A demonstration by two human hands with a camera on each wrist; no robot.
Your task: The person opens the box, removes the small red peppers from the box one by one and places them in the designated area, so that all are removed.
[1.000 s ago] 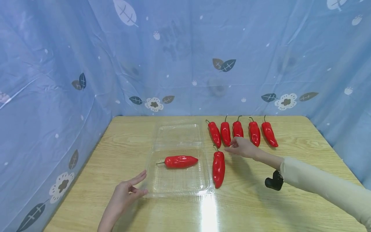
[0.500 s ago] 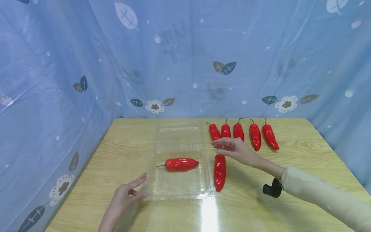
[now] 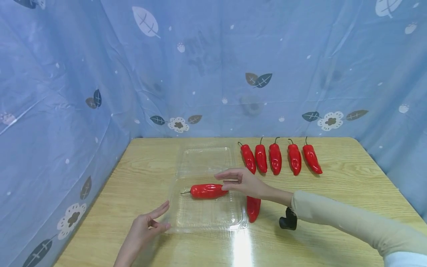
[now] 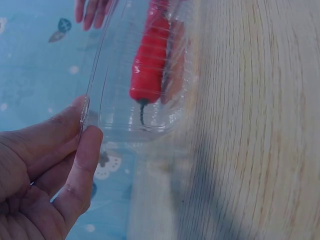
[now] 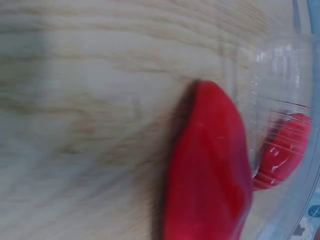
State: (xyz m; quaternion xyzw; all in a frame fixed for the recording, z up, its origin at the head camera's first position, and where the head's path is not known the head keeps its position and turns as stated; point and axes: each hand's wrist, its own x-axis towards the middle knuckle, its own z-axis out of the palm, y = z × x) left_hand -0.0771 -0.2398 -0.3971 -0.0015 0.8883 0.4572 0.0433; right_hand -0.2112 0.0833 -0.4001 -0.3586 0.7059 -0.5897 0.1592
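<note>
A clear plastic clamshell container [image 3: 200, 218] lies on the table with its lid folded back. One red chili pepper [image 3: 205, 191] rests crosswise in its base, green stem to the left. My left hand [image 3: 141, 231] pinches the container's left rim between thumb and fingers, as the left wrist view shows close up. Over the container's right side is my right hand [image 3: 246, 182], fingers apart and relaxed, with fingertips overlapping the pepper's tip in the head view. Beside the container, a second chili pepper [image 3: 254, 209] lies lengthwise, its upper part hidden under my right hand.
Several more red chili peppers [image 3: 275, 159] stand in a row along the back right of the wooden table [image 3: 347, 178]. A blue patterned curtain [image 3: 213, 74] surrounds the back and sides. A black device [image 3: 288, 219] is on my right wrist.
My right hand has moved left from near the row of peppers, across the pepper beside the container, to above the container. My left hand stays at the rim.
</note>
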